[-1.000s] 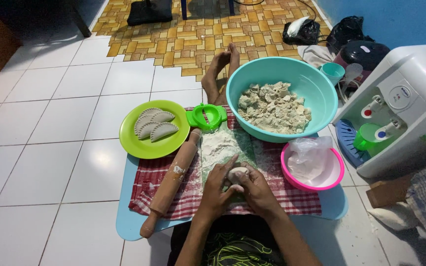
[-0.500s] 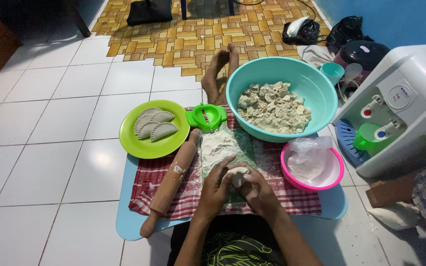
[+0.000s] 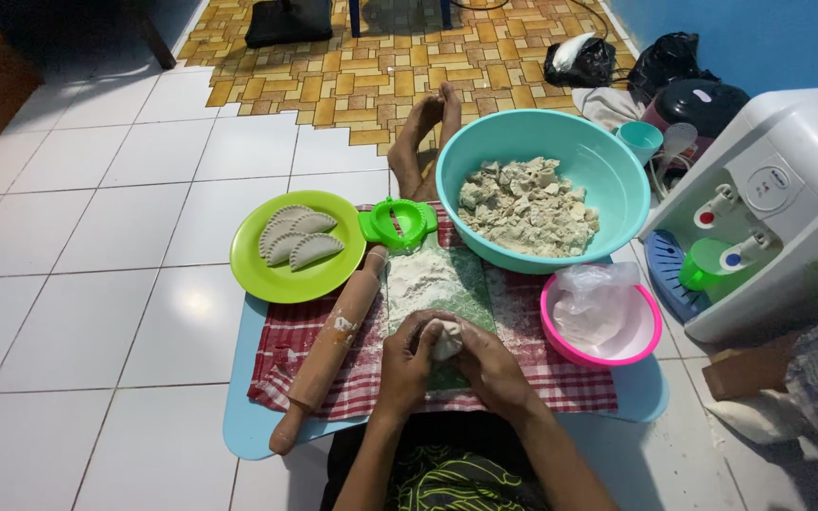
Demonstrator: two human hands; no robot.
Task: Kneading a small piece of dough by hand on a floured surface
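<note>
My left hand [image 3: 407,364] and my right hand [image 3: 488,364] are cupped together around a small lump of pale dough [image 3: 446,341], just above a floured green mat [image 3: 435,284] on a red checked cloth [image 3: 560,378]. A wooden rolling pin [image 3: 328,345] lies to the left of my hands, dusted with flour. A green dumpling press [image 3: 398,223] sits beyond the mat. A lime green plate [image 3: 267,270] at the left holds three folded dumplings [image 3: 297,238].
A teal bowl [image 3: 608,170] of crumbled filling stands at the back right. A pink bowl [image 3: 641,341] with a plastic bag sits at the right. A white water dispenser [image 3: 788,208] stands further right. My bare feet [image 3: 423,132] rest beyond the cloth on white floor tiles.
My hands stay together on the dough lump and shift slightly as they work it. Nothing else has moved.
</note>
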